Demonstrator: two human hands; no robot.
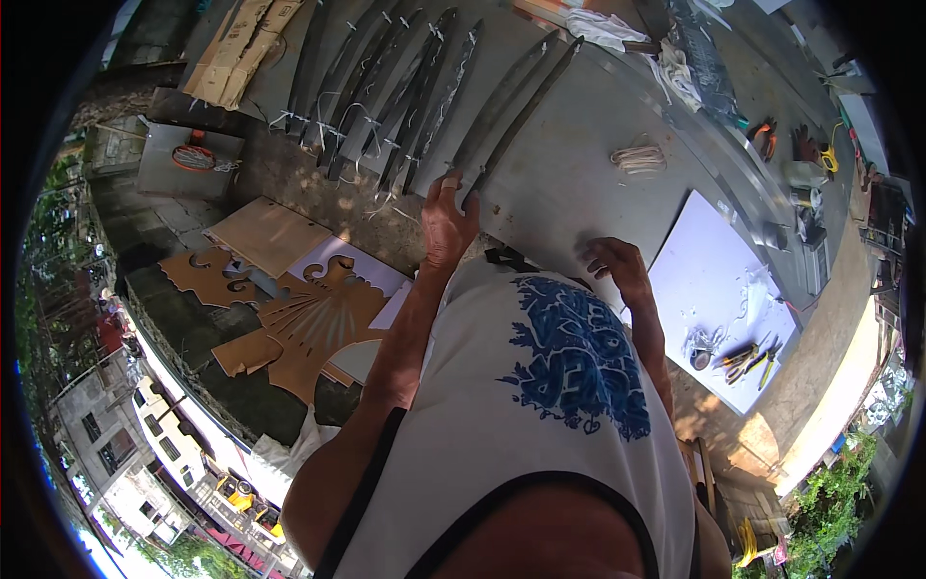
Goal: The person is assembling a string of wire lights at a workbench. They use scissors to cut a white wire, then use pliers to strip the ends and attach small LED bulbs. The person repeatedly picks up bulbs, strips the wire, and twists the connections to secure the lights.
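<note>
My left hand (449,224) is at the near ends of two long, dark, slightly curved strips (526,114) lying on the grey table. Its fingers close on the end of the left strip, and the thumb lies by the end of the right one; the exact grip is partly hidden. My right hand (619,268) hovers over the table's near edge, fingers loosely bent and apart, a little blurred, with nothing in it. Left of the pair lie several similar dark strips (422,101), tied with white string or wire.
A coil of pale cord (640,159) lies on the grey table (569,188). To the right, a white board (694,280) carries pliers (741,362) and clear wire or film. Brown cut-out templates (323,318) lie at lower left. Cardboard (241,53) stands at the far left.
</note>
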